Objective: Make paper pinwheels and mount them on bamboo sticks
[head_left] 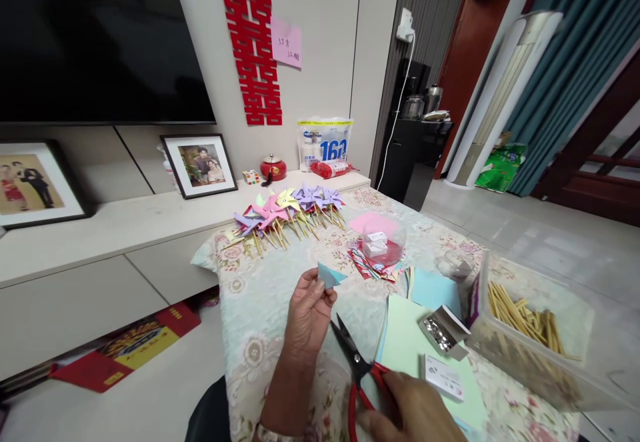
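Between the thumb and fingers of my left hand (310, 312) is a small folded piece of blue paper (330, 275), held above the tablecloth. My right hand (413, 409) grips a pair of scissors (357, 362) by its red handles. The blades are slightly parted and point up toward my left hand, apart from the paper. Right of the scissors lie sheets of light green paper (405, 335), with blue paper (435, 292) behind them. On the green sheets rest an opened small box (444, 331) of shiny metal pieces and a closed white box (443, 377).
Finished paper pinwheels (273, 212) on sticks lie at the table's far side. A clear round tub (385, 242) sits on patterned paper. To the right, a plastic bin (525, 362) holds thin wooden sticks (530, 315). Behind stands a low cabinet (130, 219) with framed photos.
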Demonstrator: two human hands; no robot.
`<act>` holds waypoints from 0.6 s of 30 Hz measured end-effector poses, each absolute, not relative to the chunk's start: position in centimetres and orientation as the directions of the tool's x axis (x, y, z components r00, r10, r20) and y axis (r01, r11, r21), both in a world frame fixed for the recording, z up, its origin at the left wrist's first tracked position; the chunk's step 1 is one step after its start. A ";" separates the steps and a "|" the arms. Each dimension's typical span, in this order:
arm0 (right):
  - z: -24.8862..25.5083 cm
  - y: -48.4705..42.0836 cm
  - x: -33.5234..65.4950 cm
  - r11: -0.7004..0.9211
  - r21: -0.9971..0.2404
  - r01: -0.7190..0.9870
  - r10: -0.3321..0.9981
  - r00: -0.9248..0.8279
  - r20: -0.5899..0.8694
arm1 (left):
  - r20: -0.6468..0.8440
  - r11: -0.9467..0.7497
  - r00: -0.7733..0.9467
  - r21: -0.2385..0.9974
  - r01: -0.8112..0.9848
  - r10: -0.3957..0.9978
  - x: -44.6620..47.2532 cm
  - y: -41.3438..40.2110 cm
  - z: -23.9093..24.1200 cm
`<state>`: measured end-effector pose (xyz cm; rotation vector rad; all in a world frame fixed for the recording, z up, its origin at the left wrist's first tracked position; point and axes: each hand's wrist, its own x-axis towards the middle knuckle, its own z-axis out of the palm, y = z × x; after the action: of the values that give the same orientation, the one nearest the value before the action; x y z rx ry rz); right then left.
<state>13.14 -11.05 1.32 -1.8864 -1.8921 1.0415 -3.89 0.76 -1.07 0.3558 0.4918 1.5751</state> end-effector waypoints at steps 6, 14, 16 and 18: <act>3.2 -10.4 9.4 -0.023 -0.388 0.921 0.920 -0.132 -0.369 | -0.035 -0.070 -0.123 0.658 -0.749 0.992 -3.1 0.7 -0.9; 7.7 -5.8 12.6 0.099 -0.462 0.881 0.992 -0.125 -0.026 | -0.013 -0.061 -0.117 0.795 -0.603 0.993 -2.2 0.6 -1.3; 7.2 -3.4 13.6 0.175 -0.713 0.679 0.981 -0.062 0.182 | 0.003 -0.065 -0.110 0.824 -0.563 0.994 -2.1 0.7 -1.5; 5.8 -1.6 13.7 0.205 -0.853 0.480 0.975 -0.022 0.222 | 0.014 -0.063 -0.096 0.847 -0.528 0.995 -1.9 0.7 -1.7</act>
<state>13.73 -1.57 5.75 -1.3976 -1.6319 0.7355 -1.85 0.72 -1.71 0.7692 0.8250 1.5161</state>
